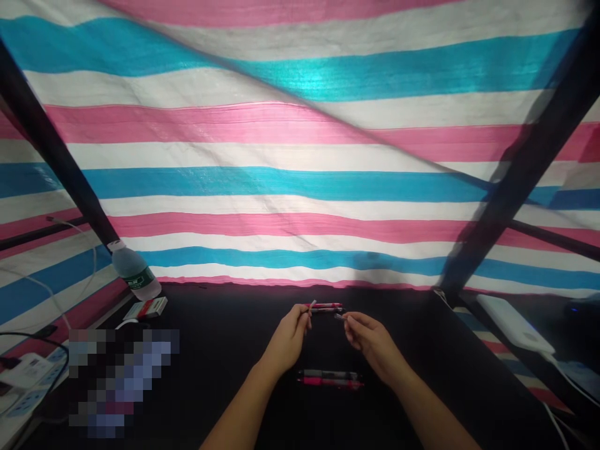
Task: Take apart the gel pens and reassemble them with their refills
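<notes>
My left hand (291,332) is closed in a pinch on a small, thin, pale piece (313,304) that sticks up past the fingertips. Opposite it, my right hand (370,337) pinches a small clear piece (338,317) whose kind I cannot make out. The two hands are a short way apart over the black table (225,362). Just beyond the fingertips lie a red pen (328,305) and a darker pen (330,310), side by side and partly hidden by my left hand. Nearer to me, between my forearms, a black-and-grey pen (328,375) lies alongside a red one (323,381).
At the left stand a water bottle (135,272) and a small flat box (146,308), near a power strip (35,387) with cables. A white power bank (514,325) with a cable lies at the right. Striped sheeting (300,187) hangs behind the table.
</notes>
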